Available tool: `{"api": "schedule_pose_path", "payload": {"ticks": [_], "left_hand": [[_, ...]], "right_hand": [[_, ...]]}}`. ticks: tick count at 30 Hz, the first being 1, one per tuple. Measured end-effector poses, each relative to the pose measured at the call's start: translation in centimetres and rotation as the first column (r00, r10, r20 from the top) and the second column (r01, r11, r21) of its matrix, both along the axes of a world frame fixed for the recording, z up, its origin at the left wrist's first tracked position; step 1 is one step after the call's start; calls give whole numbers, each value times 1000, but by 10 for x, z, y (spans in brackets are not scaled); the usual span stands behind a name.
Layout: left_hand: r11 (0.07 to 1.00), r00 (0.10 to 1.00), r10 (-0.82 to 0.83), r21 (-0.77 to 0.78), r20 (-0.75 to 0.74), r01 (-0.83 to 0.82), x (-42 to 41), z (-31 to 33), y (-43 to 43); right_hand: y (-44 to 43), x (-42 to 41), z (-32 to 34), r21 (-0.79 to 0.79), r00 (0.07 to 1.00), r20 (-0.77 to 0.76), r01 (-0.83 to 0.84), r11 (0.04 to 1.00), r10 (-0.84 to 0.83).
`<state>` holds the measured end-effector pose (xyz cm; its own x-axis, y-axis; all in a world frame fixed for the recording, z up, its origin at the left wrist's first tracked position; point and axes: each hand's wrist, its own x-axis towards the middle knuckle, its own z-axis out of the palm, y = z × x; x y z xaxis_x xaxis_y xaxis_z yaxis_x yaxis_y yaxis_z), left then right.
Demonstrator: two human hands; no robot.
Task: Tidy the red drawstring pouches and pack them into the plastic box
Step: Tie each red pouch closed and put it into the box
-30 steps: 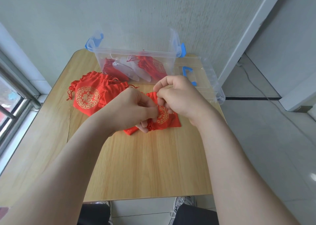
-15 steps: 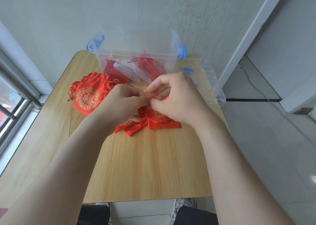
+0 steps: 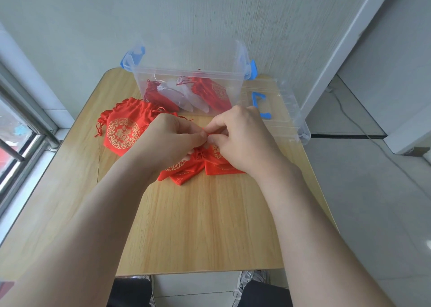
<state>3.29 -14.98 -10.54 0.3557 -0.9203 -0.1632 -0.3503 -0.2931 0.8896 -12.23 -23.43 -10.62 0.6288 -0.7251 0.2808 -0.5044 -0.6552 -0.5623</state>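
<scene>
Two red drawstring pouches with gold print (image 3: 186, 170) lie under my hands at the middle of the wooden table (image 3: 198, 225). My left hand (image 3: 172, 141) and my right hand (image 3: 242, 138) meet fingertip to fingertip above them, both pinching the thin red drawstring (image 3: 206, 133). A pile of more red pouches (image 3: 123, 126) lies to the left. The clear plastic box (image 3: 186, 73) with blue clips stands at the far edge, holding red pouches (image 3: 210, 92). My hands hide most of the pouches under them.
The box's clear lid (image 3: 284, 106) with a blue handle lies flat to the right of the box. A wall rises behind the table, a window frame (image 3: 21, 120) runs along the left, and tiled floor lies to the right.
Both hands rose slightly and came together, fingertips now pinching the drawstring between them. A second pouch has come into view below my left hand.
</scene>
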Motion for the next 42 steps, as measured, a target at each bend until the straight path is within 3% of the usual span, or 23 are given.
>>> {"api": "schedule_pose_path", "payload": {"ticks": [3,10,13,17,20,22,25,29,35,42], "left_hand": [[999,998,45,-24,43,-44,-3,-1,2],[968,969,247,-39,-7,-247,-7,-4,-3],[964,967,255,-88,21,-252,-7,-8,-3],[958,914,236,-239,329,-162,-13,-8,-2],[937,862,229,-344,452,-68,-13,-7,-3],[920,847,217,-393,485,-11,-11,-6,-4],[894,840,191,-444,508,65,-10,-4,-4],[879,844,143,-457,517,132,-13,-5,-3],[849,927,182,-528,329,21,-14,2,-1],[869,963,127,-495,237,7,-10,3,1]], "right_hand": [[-1,4,-5,-36,1000,-12,1,999,-1],[2,5,-3,-125,995,-88,-48,991,37],[6,5,-3,-115,993,-114,-22,993,8],[4,8,-5,13,993,-102,60,998,-59],[0,6,-1,147,990,-54,137,980,-131],[-2,2,5,344,983,27,163,925,-183],[-4,-3,10,643,956,143,108,758,-257],[-4,-5,13,825,919,222,1,565,-326],[-4,-7,19,923,857,319,-185,338,-403],[-4,-8,20,946,864,300,-216,240,-404]]}}
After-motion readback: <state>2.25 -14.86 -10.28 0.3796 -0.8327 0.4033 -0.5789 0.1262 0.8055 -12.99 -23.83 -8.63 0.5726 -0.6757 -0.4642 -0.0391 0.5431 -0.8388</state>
